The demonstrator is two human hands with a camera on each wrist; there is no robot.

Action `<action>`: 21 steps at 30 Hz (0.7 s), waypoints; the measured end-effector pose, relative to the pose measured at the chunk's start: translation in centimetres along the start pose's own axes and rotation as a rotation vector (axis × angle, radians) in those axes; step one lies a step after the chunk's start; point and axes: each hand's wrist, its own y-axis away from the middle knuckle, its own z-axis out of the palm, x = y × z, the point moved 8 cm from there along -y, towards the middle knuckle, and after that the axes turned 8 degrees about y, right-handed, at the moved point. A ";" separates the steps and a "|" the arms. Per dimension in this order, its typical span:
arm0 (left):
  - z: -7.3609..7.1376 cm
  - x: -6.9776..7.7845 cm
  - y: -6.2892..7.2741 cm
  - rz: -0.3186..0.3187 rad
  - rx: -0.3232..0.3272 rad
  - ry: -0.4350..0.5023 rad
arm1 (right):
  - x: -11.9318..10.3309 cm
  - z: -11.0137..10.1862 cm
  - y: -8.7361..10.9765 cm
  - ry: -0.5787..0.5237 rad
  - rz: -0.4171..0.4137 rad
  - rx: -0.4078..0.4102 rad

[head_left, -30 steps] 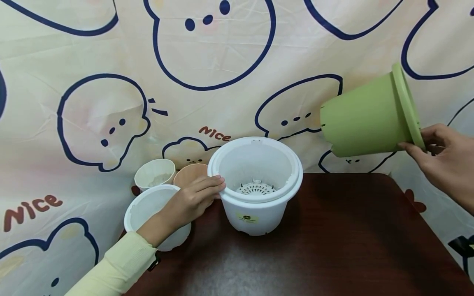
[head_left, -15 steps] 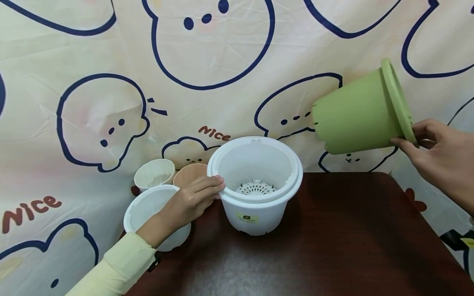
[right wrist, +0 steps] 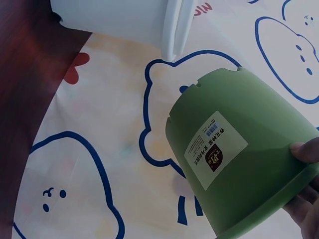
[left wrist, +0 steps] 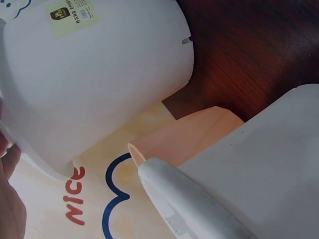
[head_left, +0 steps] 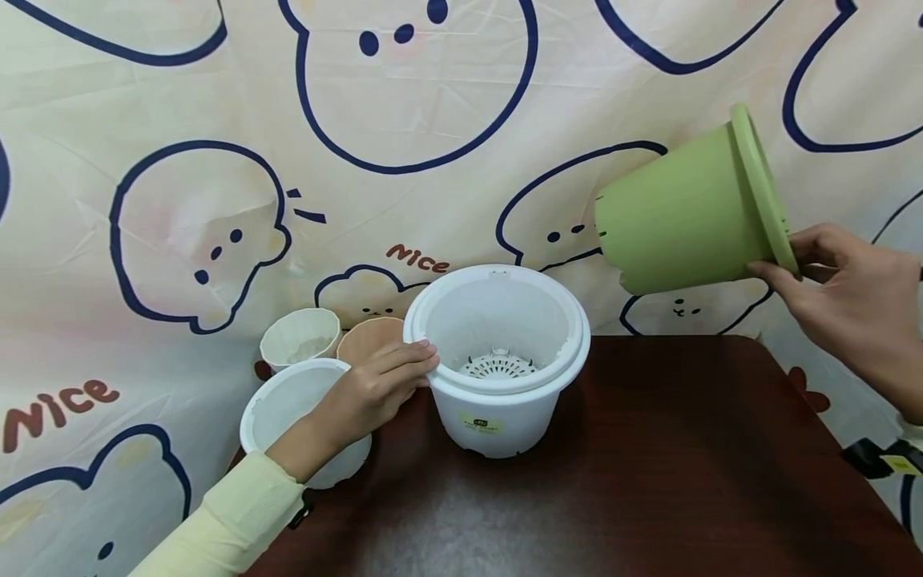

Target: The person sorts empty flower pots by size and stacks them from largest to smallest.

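Observation:
A large white flower pot [head_left: 497, 417] with a slotted base inside stands upright on the dark table. At its left rim, my left hand [head_left: 382, 385] grips with fingers curled over the edge; in the left wrist view the fingers show at the frame's side. My right hand [head_left: 851, 296] pinches the rim of a green flower pot [head_left: 685, 216], thumb on the outer wall and fingers at the rim. That pot is tilted on its side in the air, base toward the white pot, right of it and higher. Its label [right wrist: 215, 149] shows in the right wrist view.
Left of the white pot, a second white pot [head_left: 281, 409] stands partly behind my left forearm. Behind it are a small cream pot [head_left: 299, 340] and an orange pot [head_left: 371, 336]. The dark table [head_left: 649, 465] ends at a patterned cloth backdrop [head_left: 180, 104].
My right hand has carried the green pot left and slightly up, nearer the large white pot. The left hand and the white pot stay where they were.

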 end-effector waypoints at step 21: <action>0.0 0.0 0.1 0.002 0.000 0.004 | -2.5 -0.5 -1.1 -0.069 -0.124 0.085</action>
